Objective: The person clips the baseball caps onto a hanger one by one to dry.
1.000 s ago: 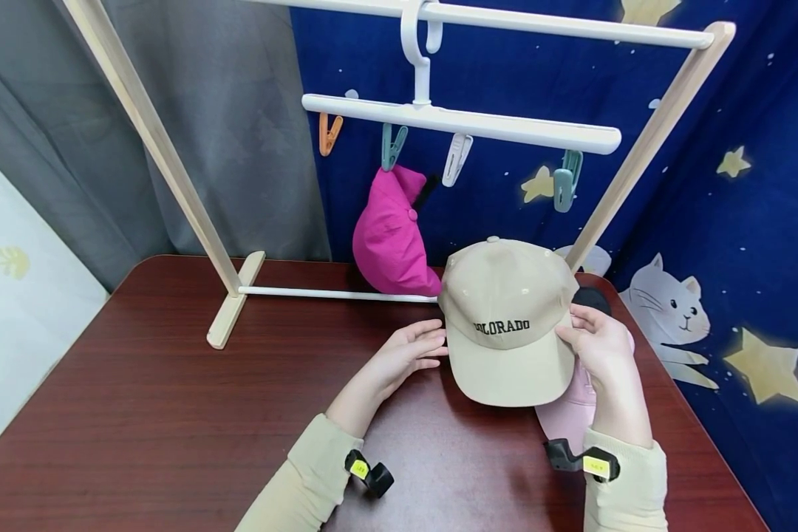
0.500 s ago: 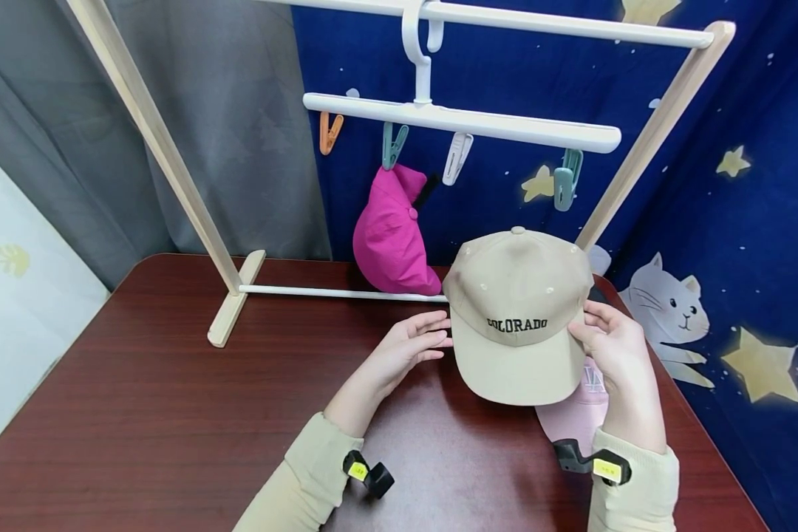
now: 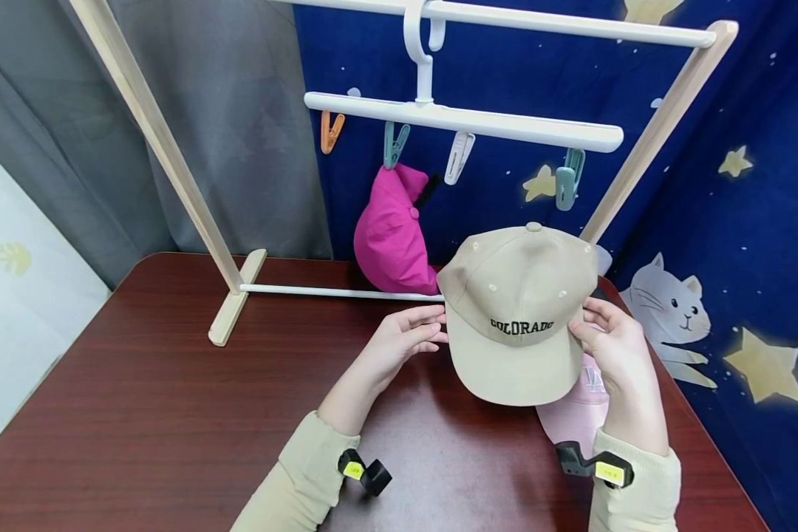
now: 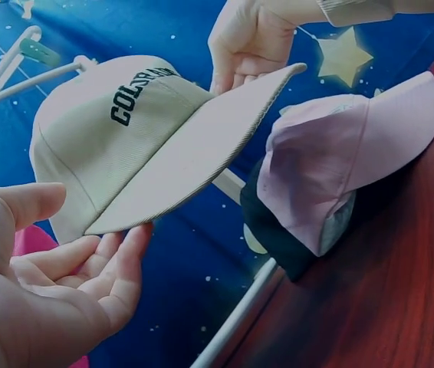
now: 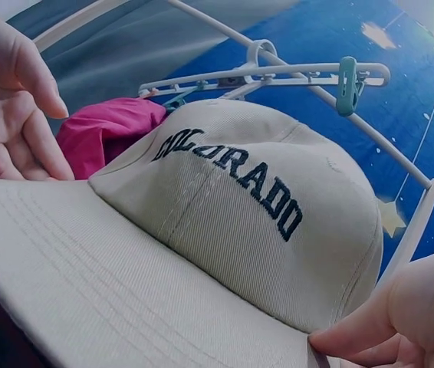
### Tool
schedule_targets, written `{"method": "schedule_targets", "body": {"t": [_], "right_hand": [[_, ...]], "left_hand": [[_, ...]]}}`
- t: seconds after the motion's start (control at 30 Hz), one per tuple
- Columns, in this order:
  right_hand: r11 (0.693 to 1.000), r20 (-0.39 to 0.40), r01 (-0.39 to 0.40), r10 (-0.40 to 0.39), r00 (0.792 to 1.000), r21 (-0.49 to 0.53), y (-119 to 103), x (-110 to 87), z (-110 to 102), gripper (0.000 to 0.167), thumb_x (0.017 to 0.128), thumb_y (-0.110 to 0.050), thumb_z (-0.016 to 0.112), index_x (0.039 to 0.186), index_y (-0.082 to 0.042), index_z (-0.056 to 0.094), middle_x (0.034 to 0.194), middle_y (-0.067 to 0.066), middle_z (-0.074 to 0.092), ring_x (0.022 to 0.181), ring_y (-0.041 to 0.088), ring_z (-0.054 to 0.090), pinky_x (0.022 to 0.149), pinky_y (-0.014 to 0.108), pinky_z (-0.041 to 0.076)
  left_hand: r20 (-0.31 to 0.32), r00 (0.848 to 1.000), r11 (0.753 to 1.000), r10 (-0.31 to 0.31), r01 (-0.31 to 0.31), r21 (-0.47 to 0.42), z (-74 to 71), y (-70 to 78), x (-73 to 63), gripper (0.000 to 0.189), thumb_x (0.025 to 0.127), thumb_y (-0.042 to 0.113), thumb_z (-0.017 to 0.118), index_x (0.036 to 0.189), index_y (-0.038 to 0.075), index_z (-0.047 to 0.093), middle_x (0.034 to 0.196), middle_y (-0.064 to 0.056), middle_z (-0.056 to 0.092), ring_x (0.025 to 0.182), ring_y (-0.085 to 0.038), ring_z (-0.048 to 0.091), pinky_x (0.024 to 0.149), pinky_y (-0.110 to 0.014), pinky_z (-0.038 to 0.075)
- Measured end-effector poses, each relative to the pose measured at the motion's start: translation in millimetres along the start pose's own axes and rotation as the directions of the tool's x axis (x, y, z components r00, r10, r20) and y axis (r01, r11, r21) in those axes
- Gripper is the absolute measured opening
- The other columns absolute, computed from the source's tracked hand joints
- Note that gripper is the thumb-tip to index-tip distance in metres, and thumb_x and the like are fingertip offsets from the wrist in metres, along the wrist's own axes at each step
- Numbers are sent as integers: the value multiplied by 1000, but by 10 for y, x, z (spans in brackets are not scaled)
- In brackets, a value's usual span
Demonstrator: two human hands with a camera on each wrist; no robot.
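Clock bearings from head view, beige cap at dial centre. Beige cap point(image 3: 522, 281): held above the worktop point(image 3: 239, 414), brim toward 6, black lettering COLORADO on the crown front. Right hand point(image 3: 615, 347) at about 3–4, pinching the cap's edge where brim meets crown, thumb on top. Left hand point(image 3: 399, 340) near 9, fingers loosely bent and spread, thumb standing apart from them; fingertips at the brim's edge (left wrist view; cannot tell whether the thumb touches).

Light pink cap point(image 3: 575, 417) at 5, partly covered by the beige cap and the right arm. Left wrist view shows it lying over a dark cap point(image 4: 282, 241) on the worktop.

Magenta cap point(image 3: 395, 236) at 10, hanging from a teal clip point(image 3: 395, 145). That clip is on a white hanger point(image 3: 505, 123), toward 11–12, hooked over the rack's upper bar point(image 3: 539, 22). Other clips on the hanger: orange clip point(image 3: 331, 133) at its 9 o'clock end, white clip point(image 3: 460, 157) near mid-bar, second teal clip point(image 3: 567, 181) toward its 3 o'clock end. Blue curtain point(image 3: 771, 258) behind, star-printed.
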State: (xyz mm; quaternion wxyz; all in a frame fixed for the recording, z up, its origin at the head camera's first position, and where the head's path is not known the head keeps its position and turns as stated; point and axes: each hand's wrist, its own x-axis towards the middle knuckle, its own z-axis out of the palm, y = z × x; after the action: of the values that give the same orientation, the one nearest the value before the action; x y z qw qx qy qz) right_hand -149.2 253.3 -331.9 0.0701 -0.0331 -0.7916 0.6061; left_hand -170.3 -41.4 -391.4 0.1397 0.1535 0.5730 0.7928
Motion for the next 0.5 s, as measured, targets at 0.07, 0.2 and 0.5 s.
{"method": "schedule_targets", "body": {"t": [0.07, 0.2, 0.5], "right_hand": [[999, 12, 14, -14, 1000, 29, -3, 2, 12, 49, 93, 6, 52, 136, 20, 32, 88, -13, 59, 83, -2, 59, 68, 16, 51], [998, 30, 22, -24, 999, 52, -2, 5, 40, 48, 93, 6, 51, 135, 19, 32, 88, -13, 60, 82, -1, 59, 68, 17, 51], [986, 46, 52, -60, 997, 161, -12, -6, 106, 39, 93, 8, 52, 128, 17, 37, 88, -7, 62, 81, 3, 62, 67, 18, 52]], "left_hand": [[-15, 1000, 1000, 6, -5, 6, -1, 25, -6, 44, 93, 1, 53, 135, -11, 45, 123, -22, 56, 90, -17, 65, 77, -26, 51], [-49, 999, 1000, 9, -8, 12, -2, 69, -16, 42, 92, 0, 54, 132, -11, 48, 114, -17, 60, 86, -17, 64, 74, -24, 50], [-88, 996, 999, 35, -32, 42, 8, 170, -55, 38, 90, -2, 57, 127, -11, 54, 102, -10, 65, 81, -13, 63, 74, -26, 49]]}}
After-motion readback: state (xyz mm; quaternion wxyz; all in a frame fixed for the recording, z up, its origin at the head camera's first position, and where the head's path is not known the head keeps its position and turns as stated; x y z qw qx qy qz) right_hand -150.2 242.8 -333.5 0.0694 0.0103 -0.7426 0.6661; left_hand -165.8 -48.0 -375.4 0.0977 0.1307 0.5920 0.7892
